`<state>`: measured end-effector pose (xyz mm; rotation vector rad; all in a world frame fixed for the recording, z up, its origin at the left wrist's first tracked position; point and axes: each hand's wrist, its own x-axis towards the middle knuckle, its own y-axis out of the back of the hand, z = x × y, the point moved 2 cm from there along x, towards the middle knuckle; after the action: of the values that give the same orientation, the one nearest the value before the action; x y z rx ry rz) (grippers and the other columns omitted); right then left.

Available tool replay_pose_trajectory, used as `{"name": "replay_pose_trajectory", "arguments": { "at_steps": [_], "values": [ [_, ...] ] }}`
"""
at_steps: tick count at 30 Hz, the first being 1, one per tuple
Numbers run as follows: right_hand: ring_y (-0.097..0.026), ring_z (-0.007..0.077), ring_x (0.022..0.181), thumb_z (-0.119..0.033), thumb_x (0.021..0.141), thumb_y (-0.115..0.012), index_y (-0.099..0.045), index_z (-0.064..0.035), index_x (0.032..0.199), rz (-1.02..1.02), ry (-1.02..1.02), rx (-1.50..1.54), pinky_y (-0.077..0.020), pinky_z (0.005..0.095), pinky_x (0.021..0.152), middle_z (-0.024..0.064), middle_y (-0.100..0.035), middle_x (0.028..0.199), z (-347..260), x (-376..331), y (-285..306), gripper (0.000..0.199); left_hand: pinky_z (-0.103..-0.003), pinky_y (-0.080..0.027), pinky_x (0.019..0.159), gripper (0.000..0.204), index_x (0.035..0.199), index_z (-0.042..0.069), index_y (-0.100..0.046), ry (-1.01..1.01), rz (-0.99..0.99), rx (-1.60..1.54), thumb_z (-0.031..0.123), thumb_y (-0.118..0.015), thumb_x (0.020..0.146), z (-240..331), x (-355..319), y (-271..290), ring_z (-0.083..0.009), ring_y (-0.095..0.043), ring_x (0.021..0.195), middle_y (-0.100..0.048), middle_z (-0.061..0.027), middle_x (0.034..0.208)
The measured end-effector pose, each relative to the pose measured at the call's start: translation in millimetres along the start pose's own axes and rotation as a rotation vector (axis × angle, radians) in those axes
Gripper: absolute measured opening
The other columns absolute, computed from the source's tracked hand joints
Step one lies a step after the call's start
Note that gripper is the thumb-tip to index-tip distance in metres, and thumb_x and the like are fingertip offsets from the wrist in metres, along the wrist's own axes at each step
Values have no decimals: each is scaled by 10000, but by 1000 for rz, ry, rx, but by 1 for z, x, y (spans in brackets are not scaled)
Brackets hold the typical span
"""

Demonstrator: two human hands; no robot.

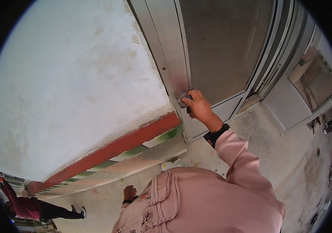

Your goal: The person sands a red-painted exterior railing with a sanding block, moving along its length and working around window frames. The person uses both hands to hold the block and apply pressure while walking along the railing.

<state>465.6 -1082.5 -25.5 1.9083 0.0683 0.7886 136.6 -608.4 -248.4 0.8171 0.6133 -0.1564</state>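
Note:
My right hand point(201, 107) is closed around a bunched grey cloth point(184, 100). It presses the cloth against the silver metal door frame point(170, 58), where the upright bar meets the lower part of the glazed door. Low at my side, well apart from the door, hangs my left hand point(129, 192). Its fingers are curled in and no object shows in them. Long pink sleeves cover both arms, with a dark band at each wrist.
Left of the frame stands a white, stained wall point(76, 85) with a red painted band point(115, 149) and a ledge below. Small tubs point(166, 166) sit on the concrete floor by my body. Another person point(22, 202) is at the far left. An open door panel point(290, 105) stands at right.

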Motion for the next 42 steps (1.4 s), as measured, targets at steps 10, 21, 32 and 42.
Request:
{"name": "replay_pose_trajectory", "arguments": {
  "at_steps": [10, 21, 32, 42],
  "values": [
    [-561, 340, 994, 68, 636, -687, -694, -166, 1083, 815, 257, 4, -501, 414, 841, 119, -576, 1095, -28, 83, 114, 505, -289, -231, 371, 292, 623, 130, -367, 72, 34, -261, 66, -424, 902, -21, -13, -14, -108, -309, 407, -323, 5, 514],
    [-544, 321, 1035, -29, 519, -809, -657, -213, 1102, 336, 82, 82, -505, 391, 849, 93, -542, 1135, -1, 6, -3, 630, -281, -240, 375, 277, 632, 132, -375, 204, 109, -459, 95, -443, 897, -36, -16, -10, -107, -332, 410, -374, 5, 532],
    [-581, 307, 971, -15, 590, -760, -685, -182, 1009, 587, 21, 56, -529, 390, 774, 82, -589, 1030, -7, 20, 60, 457, -274, -244, 379, 272, 634, 142, -365, 365, 240, -705, 114, -458, 888, -27, 9, -4, -107, -355, 417, -396, 7, 541],
    [-570, 264, 980, -59, 523, -790, -679, -230, 1024, 436, 142, -60, -514, 372, 817, 37, -553, 1051, -25, 32, 30, 541, -277, -239, 382, 283, 639, 154, -335, 116, 106, -404, 116, -441, 898, -51, -21, -11, -107, -336, 427, -350, 18, 545]
  ]
}}
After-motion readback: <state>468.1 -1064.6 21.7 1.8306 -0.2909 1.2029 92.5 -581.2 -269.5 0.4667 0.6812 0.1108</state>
